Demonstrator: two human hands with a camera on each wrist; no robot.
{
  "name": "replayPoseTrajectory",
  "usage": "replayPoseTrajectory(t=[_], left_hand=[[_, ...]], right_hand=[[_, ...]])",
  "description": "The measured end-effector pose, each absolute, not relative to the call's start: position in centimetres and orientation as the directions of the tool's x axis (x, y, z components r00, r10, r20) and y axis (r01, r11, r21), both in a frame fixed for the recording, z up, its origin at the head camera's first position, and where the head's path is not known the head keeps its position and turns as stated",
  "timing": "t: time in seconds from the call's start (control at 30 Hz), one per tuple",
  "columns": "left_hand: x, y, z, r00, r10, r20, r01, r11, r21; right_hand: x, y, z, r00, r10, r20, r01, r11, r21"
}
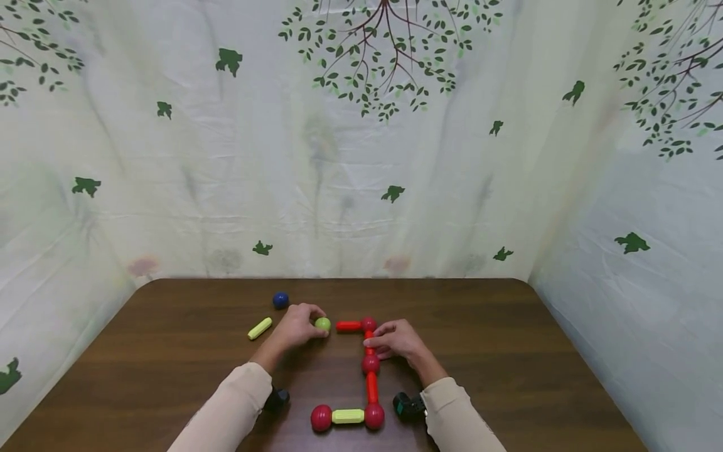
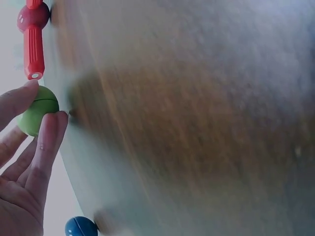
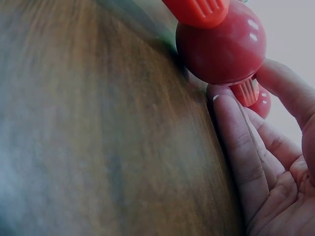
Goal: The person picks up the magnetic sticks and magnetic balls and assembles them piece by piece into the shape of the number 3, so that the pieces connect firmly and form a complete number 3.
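My left hand (image 1: 296,325) pinches a yellow-green ball (image 1: 322,324) between thumb and fingers. Just right of that ball, the free end of a red rod (image 1: 348,326) points toward it; a small gap shows between them in the left wrist view. This rod joins a far red ball (image 1: 368,324), from which a chain of red rods and balls runs toward me. My right hand (image 1: 400,339) grips the chain's far red upright rod (image 1: 369,351), fingertips close to the middle red ball (image 3: 221,46). At the near end, a yellow-green rod (image 1: 348,417) links two red balls.
A blue ball (image 1: 280,300) and a loose yellow-green rod (image 1: 260,329) lie left of my left hand on the brown wooden table (image 1: 186,351). A pale cloth with leaf patterns (image 1: 339,157) hangs behind the table's far edge.
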State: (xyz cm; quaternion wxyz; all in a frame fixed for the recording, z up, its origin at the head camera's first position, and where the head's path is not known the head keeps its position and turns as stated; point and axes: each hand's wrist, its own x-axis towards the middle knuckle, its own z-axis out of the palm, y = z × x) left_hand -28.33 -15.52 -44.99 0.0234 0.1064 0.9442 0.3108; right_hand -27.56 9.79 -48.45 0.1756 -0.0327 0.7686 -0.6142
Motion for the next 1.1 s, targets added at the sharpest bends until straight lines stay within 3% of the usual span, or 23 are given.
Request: replayPoseTrajectory(t=[1.1], left_hand=[[-29.1,-15.0,-45.4,-0.97,0.241,-0.041,0.167,0.775,0.609]], right_hand=[[-27.7,9.8,-48.5,-0.936,-0.26,-0.236,0.173,0.243,-0.955]])
